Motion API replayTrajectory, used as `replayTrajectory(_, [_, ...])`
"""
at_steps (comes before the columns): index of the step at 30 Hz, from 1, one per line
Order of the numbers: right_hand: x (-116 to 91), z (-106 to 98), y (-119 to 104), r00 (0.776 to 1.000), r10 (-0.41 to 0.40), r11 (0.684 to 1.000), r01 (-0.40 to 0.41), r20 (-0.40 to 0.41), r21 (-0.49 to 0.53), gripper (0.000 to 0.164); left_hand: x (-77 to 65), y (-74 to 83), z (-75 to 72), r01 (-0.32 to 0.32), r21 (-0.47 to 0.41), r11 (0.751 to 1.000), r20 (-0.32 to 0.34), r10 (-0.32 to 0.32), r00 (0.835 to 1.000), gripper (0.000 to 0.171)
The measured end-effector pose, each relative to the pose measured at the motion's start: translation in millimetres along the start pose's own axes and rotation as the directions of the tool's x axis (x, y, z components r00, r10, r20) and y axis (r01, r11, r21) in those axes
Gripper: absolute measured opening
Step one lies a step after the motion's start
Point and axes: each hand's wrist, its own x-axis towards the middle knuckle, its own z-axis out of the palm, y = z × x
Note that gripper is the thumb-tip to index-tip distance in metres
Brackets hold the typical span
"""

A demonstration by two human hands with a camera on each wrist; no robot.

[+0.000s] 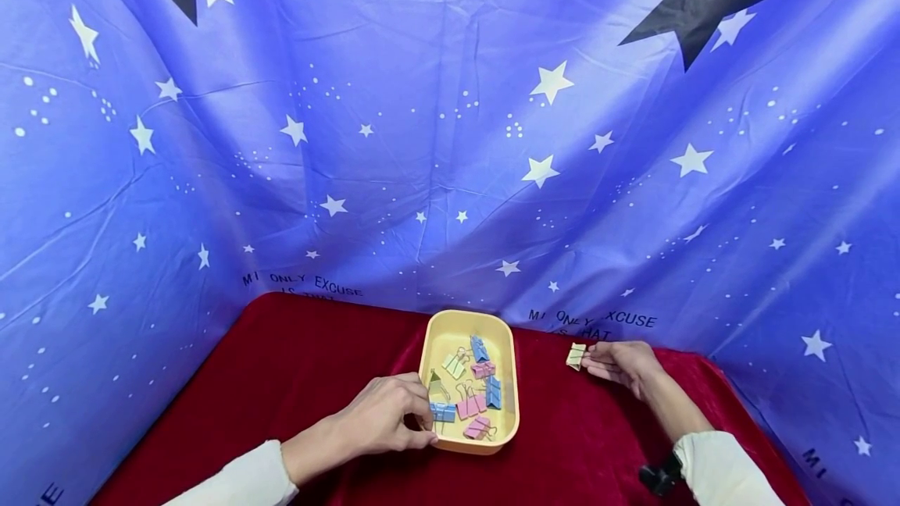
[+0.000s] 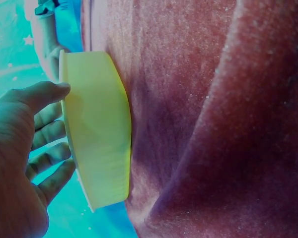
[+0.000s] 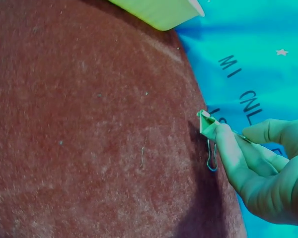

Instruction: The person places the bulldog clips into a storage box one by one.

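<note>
A yellow plastic box (image 1: pixel 511 412) stands on the red cloth, holding several binder clips: blue ones (image 1: pixel 494 393), pink ones (image 1: pixel 472 406), a pale yellow one (image 1: pixel 454 365) and a darker yellowish one (image 1: pixel 436 383). My left hand (image 1: pixel 390 412) grips its rim at the near left side. In the left wrist view the thumb (image 2: pixel 49 94) lies against the box's rim (image 2: pixel 64 106), with the fingers on the rim's other side. To the right of the box, my right hand (image 1: pixel 622 363) pinches a pale yellow binder clip (image 1: pixel 576 356) by one wire handle; its other handle hangs down in the right wrist view.
Dark red velvet cloth (image 1: pixel 281 365) covers the table. A blue star-printed curtain (image 1: pixel 422 139) hangs close behind the table's back edge and along both sides. A black device (image 1: pixel 661 476) sits at the right wrist.
</note>
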Motion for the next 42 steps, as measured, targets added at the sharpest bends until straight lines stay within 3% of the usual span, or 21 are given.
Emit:
replayTrajectory(14, [-15,13,-10,0.988,0.003,0.988,-0.027,0.157,0.151,0.030,0.0,-0.7,0.2,-0.004,-0.011,1.000,-0.004,0.004,1.000,0.019])
replayTrajectory(24, [-33,51,-17,0.974,-0.043,0.990,0.012,0.222,0.141,0.030,-1.0,-0.7,1.5,-0.009,-0.014,1.000,-0.011,0.009,1.000,0.019])
replayTrajectory(42, [-49,120,-24,0.964,-0.090,0.995,0.075,0.252,0.065,0.028,-0.5,0.5,-0.3,0.012,-0.008,1.000,0.008,-0.011,1.000,0.018])
